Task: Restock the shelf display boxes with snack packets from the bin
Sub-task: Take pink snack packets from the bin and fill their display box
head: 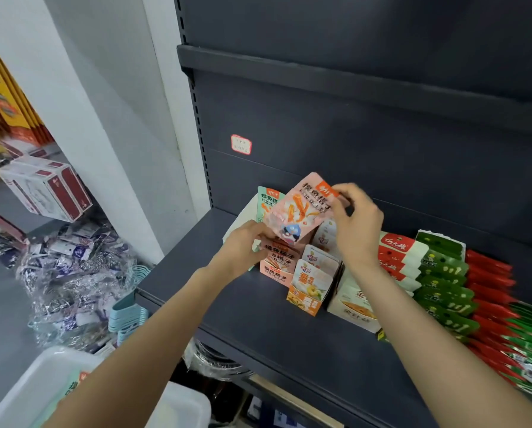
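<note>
both hands are holding the pink snack packet tilted above the pink display box near the shelf's left edge: left hand pinching its bottom, right hand its top corner.

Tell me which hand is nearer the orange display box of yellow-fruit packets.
Left. The left hand grips the pink packet's lower edge, up and left of the orange display box. The right hand pinches the packet's top corner, higher and farther back.
</note>
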A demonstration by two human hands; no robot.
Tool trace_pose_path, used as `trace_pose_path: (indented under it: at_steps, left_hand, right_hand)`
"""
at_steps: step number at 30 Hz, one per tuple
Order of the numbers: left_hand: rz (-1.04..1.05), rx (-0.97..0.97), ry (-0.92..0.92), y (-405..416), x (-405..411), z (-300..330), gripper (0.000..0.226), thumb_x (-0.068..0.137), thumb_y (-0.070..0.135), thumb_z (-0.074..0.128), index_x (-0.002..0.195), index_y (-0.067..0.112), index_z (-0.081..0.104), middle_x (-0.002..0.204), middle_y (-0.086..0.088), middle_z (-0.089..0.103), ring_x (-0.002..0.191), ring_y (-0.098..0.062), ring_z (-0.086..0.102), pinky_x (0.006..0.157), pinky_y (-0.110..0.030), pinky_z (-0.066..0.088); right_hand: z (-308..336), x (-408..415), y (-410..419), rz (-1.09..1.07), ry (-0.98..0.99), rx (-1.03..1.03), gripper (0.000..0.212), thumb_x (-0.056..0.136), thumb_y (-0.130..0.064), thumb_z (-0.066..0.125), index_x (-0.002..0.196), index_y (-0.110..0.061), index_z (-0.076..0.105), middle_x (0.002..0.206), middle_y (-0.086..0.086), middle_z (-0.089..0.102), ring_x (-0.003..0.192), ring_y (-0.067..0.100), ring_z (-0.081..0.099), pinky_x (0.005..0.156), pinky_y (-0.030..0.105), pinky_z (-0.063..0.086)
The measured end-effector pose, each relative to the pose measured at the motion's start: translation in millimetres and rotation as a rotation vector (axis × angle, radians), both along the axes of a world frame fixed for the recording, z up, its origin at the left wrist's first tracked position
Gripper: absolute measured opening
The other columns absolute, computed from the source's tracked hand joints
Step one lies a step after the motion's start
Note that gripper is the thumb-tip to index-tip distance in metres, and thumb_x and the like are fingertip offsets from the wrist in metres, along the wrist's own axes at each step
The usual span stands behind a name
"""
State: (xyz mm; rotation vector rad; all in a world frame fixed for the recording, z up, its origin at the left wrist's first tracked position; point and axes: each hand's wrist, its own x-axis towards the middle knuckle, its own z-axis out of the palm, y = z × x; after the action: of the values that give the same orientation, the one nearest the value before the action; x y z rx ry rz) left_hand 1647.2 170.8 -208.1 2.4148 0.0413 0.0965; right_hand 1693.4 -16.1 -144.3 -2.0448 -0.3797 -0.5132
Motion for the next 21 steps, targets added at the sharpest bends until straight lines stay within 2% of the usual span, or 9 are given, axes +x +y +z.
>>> trace_pose_path:
  at_steps: [3, 5, 7, 11, 14, 21]
  left_hand:
    - [-0.021, -0.005, 0.002, 2, -3, -3, 0.024, 0.083, 0.008, 0.066, 0.106, 0.016, 0.062, 0.111, 0.000, 0.058, 0.104, -0.013, 0.057, 0.089, -0.021, 0.044]
    - [-0.024, -0.004, 0.003, 3, -3, -2, 0.023, 0.084, 0.007, 0.065, 0.105, 0.014, 0.063, 0.112, -0.002, 0.059, 0.105, -0.015, 0.057, 0.091, -0.024, 0.046]
    - [-0.016, -0.007, 0.007, 3, -3, -2, 0.023, 0.086, 0.007, 0.063, 0.108, 0.014, 0.063, 0.115, -0.002, 0.059, 0.107, -0.014, 0.057, 0.090, -0.020, 0.044]
    - [0.010, -0.020, 0.013, 2, -3, -4, 0.027, 0.088, 0.008, 0.061, 0.114, 0.017, 0.062, 0.120, 0.001, 0.057, 0.109, -0.011, 0.054, 0.087, -0.014, 0.040]
    - [0.029, -0.043, 0.015, 2, -3, -7, 0.028, 0.089, 0.011, 0.061, 0.115, 0.021, 0.061, 0.122, 0.002, 0.057, 0.111, -0.011, 0.054, 0.087, -0.016, 0.041]
    - [0.052, -0.069, 0.014, -2, 1, -5, 0.031, 0.089, 0.008, 0.058, 0.118, 0.021, 0.060, 0.122, 0.002, 0.057, 0.111, -0.011, 0.054, 0.086, -0.015, 0.041]
  right_hand:
    - [3, 2, 0, -0.020, -0.031, 0.031, 0.012, 0.091, -0.004, 0.056, 0.099, -0.009, 0.064, 0.096, -0.001, 0.064, 0.090, 0.005, 0.057, 0.070, -0.002, 0.037]
    - [1, 3, 3, 0.018, -0.004, -0.024, 0.010, 0.091, -0.006, 0.057, 0.098, -0.009, 0.064, 0.096, -0.001, 0.064, 0.091, 0.004, 0.057, 0.068, -0.001, 0.039]
    - [-6, 2, 4, 0.071, 0.039, -0.118, 0.011, 0.091, -0.008, 0.059, 0.099, -0.010, 0.065, 0.099, 0.001, 0.066, 0.093, 0.004, 0.058, 0.066, 0.000, 0.040]
    - [-21, -1, 8, 0.153, 0.164, -0.308, 0.020, 0.093, -0.009, 0.056, 0.110, -0.012, 0.066, 0.113, 0.003, 0.065, 0.104, 0.010, 0.059, 0.064, -0.001, 0.035]
    - [-25, 1, 11, 0.118, 0.194, -0.303, 0.025, 0.094, -0.009, 0.053, 0.116, -0.013, 0.065, 0.121, 0.003, 0.063, 0.111, 0.014, 0.059, 0.068, -0.002, 0.034]
    - [-48, 18, 19, 0.152, 0.284, -0.475, 0.028, 0.096, -0.012, 0.051, 0.119, -0.020, 0.065, 0.122, 0.000, 0.065, 0.113, 0.016, 0.059, 0.092, 0.032, 0.050]
